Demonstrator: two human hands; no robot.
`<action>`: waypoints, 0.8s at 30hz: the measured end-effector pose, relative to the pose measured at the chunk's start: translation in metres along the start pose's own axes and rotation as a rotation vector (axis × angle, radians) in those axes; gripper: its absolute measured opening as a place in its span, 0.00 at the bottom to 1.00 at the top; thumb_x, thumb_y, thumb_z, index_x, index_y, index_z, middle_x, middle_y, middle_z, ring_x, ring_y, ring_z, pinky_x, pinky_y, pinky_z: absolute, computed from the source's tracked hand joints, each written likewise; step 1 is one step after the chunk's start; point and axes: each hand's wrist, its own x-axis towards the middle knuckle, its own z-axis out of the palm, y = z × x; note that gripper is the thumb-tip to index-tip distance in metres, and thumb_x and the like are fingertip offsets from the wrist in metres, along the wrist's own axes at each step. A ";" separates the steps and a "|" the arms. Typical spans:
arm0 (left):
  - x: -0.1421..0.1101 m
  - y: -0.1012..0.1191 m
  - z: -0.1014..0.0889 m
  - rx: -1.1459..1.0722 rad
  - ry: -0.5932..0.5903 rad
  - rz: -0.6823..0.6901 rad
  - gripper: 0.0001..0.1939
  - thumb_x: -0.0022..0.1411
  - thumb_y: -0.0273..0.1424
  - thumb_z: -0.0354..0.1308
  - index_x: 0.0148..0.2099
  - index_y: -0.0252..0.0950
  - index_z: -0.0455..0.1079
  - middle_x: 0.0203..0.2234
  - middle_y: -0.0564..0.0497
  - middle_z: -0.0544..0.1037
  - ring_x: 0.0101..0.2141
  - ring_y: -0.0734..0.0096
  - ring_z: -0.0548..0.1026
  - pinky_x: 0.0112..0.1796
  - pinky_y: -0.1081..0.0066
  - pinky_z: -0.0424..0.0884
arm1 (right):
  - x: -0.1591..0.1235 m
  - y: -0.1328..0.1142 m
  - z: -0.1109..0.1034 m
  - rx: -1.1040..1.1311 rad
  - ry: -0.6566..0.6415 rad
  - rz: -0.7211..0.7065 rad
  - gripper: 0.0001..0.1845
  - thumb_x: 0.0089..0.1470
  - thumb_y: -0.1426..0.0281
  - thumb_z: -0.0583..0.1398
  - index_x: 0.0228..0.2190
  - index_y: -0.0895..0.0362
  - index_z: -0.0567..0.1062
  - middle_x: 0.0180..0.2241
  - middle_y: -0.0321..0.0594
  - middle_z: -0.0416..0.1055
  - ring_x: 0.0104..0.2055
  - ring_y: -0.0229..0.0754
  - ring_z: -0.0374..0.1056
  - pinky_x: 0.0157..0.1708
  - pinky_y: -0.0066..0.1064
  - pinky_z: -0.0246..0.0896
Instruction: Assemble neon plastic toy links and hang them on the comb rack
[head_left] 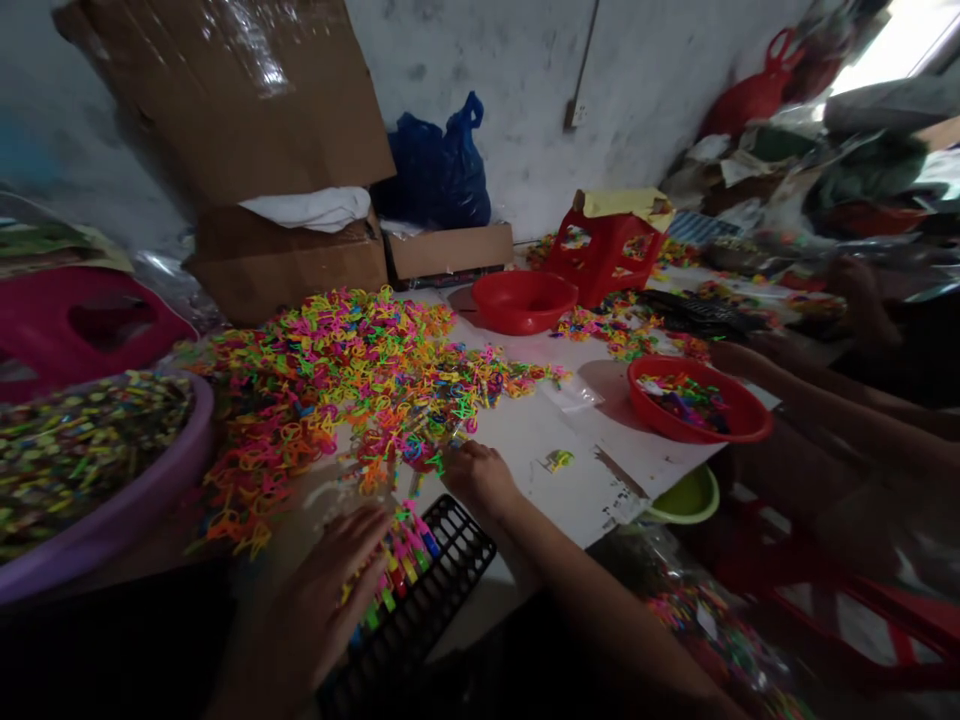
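My left hand (334, 575) lies over the left side of a black slotted rack (457, 550), its fingers stretched out. Colourful small plastic pieces (409, 555) in pink, yellow, red, green and blue stand in rows in the rack, partly hidden by that hand. Just beyond the rack's far end, my right hand (480, 478) is at the near edge of a big heap of bright plastic pieces (352, 350). Its fingers are curled together and point down; what is between them is too small and dim to make out.
A purple basin (199, 440) full of small pieces stands at left. Beyond the heap are an empty-looking red bowl (517, 300), a red stool (611, 245) and cardboard boxes (292, 265). At right, another person's arms (825, 390) reach near a red bowl of pieces (697, 435).
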 end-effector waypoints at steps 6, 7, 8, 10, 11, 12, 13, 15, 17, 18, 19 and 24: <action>0.058 0.002 -0.011 -0.077 0.071 -0.022 0.23 0.59 0.32 0.51 0.57 0.40 0.58 0.53 0.50 0.68 0.54 0.64 0.63 0.54 0.62 0.60 | 0.006 -0.013 -0.048 0.099 0.194 -0.277 0.14 0.52 0.81 0.52 0.35 0.57 0.75 0.36 0.43 0.71 0.39 0.40 0.65 0.41 0.31 0.57; 0.069 0.006 -0.011 -0.125 0.043 -0.048 0.25 0.57 0.33 0.53 0.57 0.38 0.59 0.52 0.48 0.68 0.53 0.62 0.64 0.53 0.62 0.61 | 0.003 -0.022 -0.060 0.172 0.211 -0.334 0.14 0.53 0.79 0.52 0.36 0.57 0.75 0.35 0.43 0.71 0.39 0.40 0.65 0.40 0.31 0.58; 0.080 0.011 -0.009 -0.190 0.016 -0.090 0.26 0.55 0.34 0.55 0.56 0.37 0.61 0.50 0.46 0.70 0.51 0.60 0.66 0.51 0.61 0.64 | 0.000 -0.031 -0.071 0.264 0.220 -0.371 0.12 0.53 0.77 0.53 0.37 0.56 0.75 0.35 0.43 0.71 0.38 0.40 0.65 0.40 0.32 0.58; 0.095 0.023 -0.004 -0.371 -0.035 -0.215 0.24 0.53 0.34 0.55 0.54 0.36 0.63 0.44 0.45 0.75 0.45 0.60 0.72 0.44 0.63 0.69 | -0.006 -0.047 -0.085 0.530 0.217 -0.362 0.11 0.53 0.72 0.56 0.40 0.55 0.74 0.33 0.41 0.72 0.36 0.39 0.66 0.38 0.31 0.60; 0.100 0.028 -0.001 -0.483 -0.051 -0.277 0.23 0.54 0.33 0.54 0.52 0.35 0.64 0.40 0.45 0.77 0.40 0.62 0.75 0.41 0.65 0.71 | -0.008 -0.053 -0.088 0.699 0.205 -0.309 0.12 0.53 0.70 0.57 0.40 0.55 0.73 0.32 0.40 0.72 0.34 0.39 0.67 0.37 0.31 0.61; 0.103 0.032 0.002 -0.603 -0.073 -0.329 0.21 0.54 0.32 0.53 0.51 0.35 0.64 0.37 0.46 0.78 0.36 0.65 0.76 0.37 0.68 0.73 | -0.009 -0.056 -0.088 0.876 0.193 -0.229 0.12 0.51 0.68 0.59 0.40 0.54 0.73 0.30 0.38 0.72 0.32 0.38 0.67 0.35 0.30 0.62; 0.104 0.036 0.005 -0.718 -0.094 -0.371 0.19 0.54 0.31 0.52 0.49 0.35 0.65 0.34 0.48 0.78 0.32 0.67 0.76 0.34 0.70 0.73 | -0.009 -0.058 -0.085 1.047 0.196 -0.131 0.11 0.49 0.67 0.60 0.38 0.54 0.74 0.28 0.36 0.72 0.30 0.36 0.67 0.33 0.29 0.63; 0.105 0.038 0.009 -0.887 -0.123 -0.428 0.16 0.53 0.31 0.52 0.45 0.35 0.67 0.30 0.49 0.76 0.29 0.70 0.76 0.30 0.71 0.73 | -0.008 -0.058 -0.073 1.351 0.261 0.081 0.07 0.46 0.66 0.62 0.31 0.54 0.75 0.24 0.32 0.71 0.25 0.34 0.66 0.30 0.26 0.62; 0.105 0.036 0.010 -0.964 -0.126 -0.474 0.14 0.51 0.31 0.54 0.41 0.35 0.68 0.29 0.50 0.75 0.30 0.69 0.75 0.30 0.71 0.73 | -0.006 -0.055 -0.059 1.605 0.361 0.266 0.07 0.43 0.65 0.64 0.27 0.54 0.74 0.24 0.31 0.71 0.25 0.32 0.65 0.29 0.25 0.62; 0.105 0.032 0.009 -0.997 -0.115 -0.502 0.13 0.50 0.31 0.55 0.41 0.35 0.68 0.28 0.51 0.75 0.30 0.69 0.75 0.31 0.70 0.74 | -0.006 -0.053 -0.053 1.719 0.362 0.331 0.09 0.42 0.64 0.65 0.27 0.54 0.74 0.26 0.32 0.72 0.26 0.33 0.66 0.29 0.25 0.62; 0.105 0.028 0.007 -1.042 -0.108 -0.534 0.13 0.49 0.31 0.56 0.40 0.36 0.67 0.28 0.52 0.75 0.30 0.69 0.75 0.32 0.69 0.74 | -0.007 -0.051 -0.048 1.811 0.306 0.371 0.11 0.41 0.64 0.65 0.29 0.54 0.75 0.28 0.33 0.72 0.28 0.34 0.67 0.31 0.25 0.62; 0.105 0.009 -0.005 -1.264 -0.114 -0.623 0.16 0.49 0.36 0.58 0.41 0.36 0.65 0.29 0.54 0.75 0.28 0.71 0.76 0.32 0.68 0.74 | -0.022 -0.043 -0.042 1.648 -0.231 0.179 0.13 0.39 0.67 0.66 0.31 0.58 0.77 0.30 0.36 0.73 0.32 0.35 0.67 0.37 0.26 0.60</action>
